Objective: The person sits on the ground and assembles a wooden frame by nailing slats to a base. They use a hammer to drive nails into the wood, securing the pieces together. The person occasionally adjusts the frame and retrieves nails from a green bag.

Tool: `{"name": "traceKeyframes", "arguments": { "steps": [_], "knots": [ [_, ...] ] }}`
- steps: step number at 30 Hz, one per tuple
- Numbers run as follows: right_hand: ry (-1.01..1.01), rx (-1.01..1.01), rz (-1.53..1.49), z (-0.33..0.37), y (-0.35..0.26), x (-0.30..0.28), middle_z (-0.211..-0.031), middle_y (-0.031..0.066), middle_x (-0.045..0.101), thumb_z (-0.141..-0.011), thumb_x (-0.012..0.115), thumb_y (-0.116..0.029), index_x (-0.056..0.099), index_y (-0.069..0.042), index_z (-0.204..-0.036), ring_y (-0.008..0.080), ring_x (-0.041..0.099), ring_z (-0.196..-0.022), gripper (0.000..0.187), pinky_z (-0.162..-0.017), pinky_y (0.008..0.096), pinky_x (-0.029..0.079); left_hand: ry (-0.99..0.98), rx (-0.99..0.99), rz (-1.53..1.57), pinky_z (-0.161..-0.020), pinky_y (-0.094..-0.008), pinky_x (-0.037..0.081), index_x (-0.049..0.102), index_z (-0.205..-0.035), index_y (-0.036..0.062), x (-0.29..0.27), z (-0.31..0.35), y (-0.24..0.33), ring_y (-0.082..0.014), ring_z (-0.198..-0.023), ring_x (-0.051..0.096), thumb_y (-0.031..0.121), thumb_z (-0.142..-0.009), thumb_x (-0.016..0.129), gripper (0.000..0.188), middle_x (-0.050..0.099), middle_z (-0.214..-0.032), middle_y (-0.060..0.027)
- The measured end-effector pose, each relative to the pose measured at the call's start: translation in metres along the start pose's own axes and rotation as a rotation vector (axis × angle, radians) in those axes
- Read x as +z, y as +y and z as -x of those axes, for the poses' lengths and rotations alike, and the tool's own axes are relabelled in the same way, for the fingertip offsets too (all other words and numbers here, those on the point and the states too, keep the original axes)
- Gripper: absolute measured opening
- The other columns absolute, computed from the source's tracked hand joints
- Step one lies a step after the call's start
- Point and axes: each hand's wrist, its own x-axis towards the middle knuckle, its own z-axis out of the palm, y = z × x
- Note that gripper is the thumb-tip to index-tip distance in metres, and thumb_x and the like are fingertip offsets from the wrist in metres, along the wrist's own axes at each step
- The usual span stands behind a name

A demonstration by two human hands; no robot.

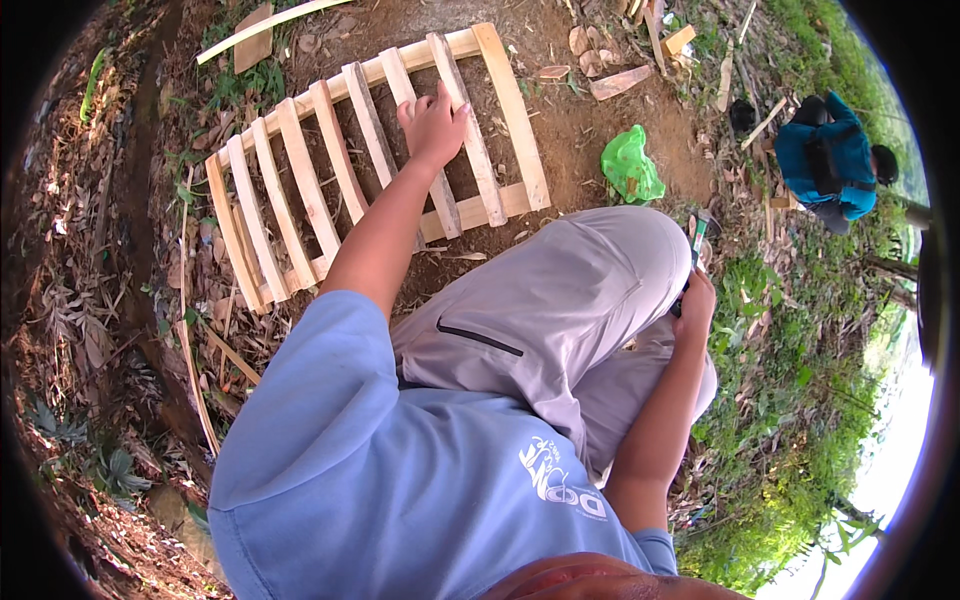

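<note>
A slatted wooden frame (330, 158) lies on the ground ahead of me, made of several pale slats across two long rails. My left hand (434, 132) reaches over it, fingers spread across the gap between two slats (462, 112) near its right part, touching the wood. By my bent knee, my right hand (697, 301) is closed around a tool with a green and black handle (698, 240). Its greyish far end is too small to make out, and my fingers and the trouser leg cover its lower part.
A crumpled green plastic bag (632, 166) lies on the soil right of the frame. Wood offcuts (620, 82) are scattered beyond it. At the far right, a person in a teal top (828, 155) is bent low near plants. Leaf litter and a long thin strip (190, 375) lie at left.
</note>
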Motion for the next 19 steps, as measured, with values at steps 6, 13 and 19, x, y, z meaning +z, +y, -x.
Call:
{"name": "traceKeyframes", "arguments": {
  "steps": [6,13,19],
  "knots": [
    [-0.053,0.015,-0.030,0.005,-0.006,0.002,-0.076,-0.0019,0.051,-0.111,0.052,-0.014,0.061,-0.002,-0.108,0.0073,0.044,-0.055,0.015,-0.049,0.0261,0.039,0.040,0.001,0.053,-0.124,-0.0565,0.015,0.045,-0.158,-0.0015,-0.003,0.004,-0.001,-0.0262,-0.136,0.054,0.045,-0.109,0.053,0.068,0.071,-0.122,-0.0115],
    [-0.059,0.025,-0.062,-0.001,-0.001,-0.006,-0.077,0.0007,0.053,-0.111,0.053,-0.015,0.059,-0.003,-0.105,0.0082,0.045,-0.056,0.014,-0.050,0.0274,0.042,0.296,0.031,0.287,-0.123,-0.0541,0.024,0.056,-0.141,-0.0013,-0.001,0.010,0.004,-0.0331,-0.134,0.049,0.028,-0.104,0.062,0.047,0.065,-0.122,-0.0144],
    [-0.017,0.036,-0.066,-0.010,-0.001,-0.001,-0.078,0.0018,0.053,-0.110,0.056,-0.018,0.059,-0.005,-0.107,0.0106,0.049,-0.056,0.013,-0.049,0.0310,0.045,0.375,-0.017,0.290,-0.117,-0.0583,0.028,0.053,-0.143,0.0014,0.005,-0.006,0.000,-0.0357,-0.133,0.046,0.020,-0.097,0.071,0.053,0.063,-0.124,-0.0112]
  ]
}}
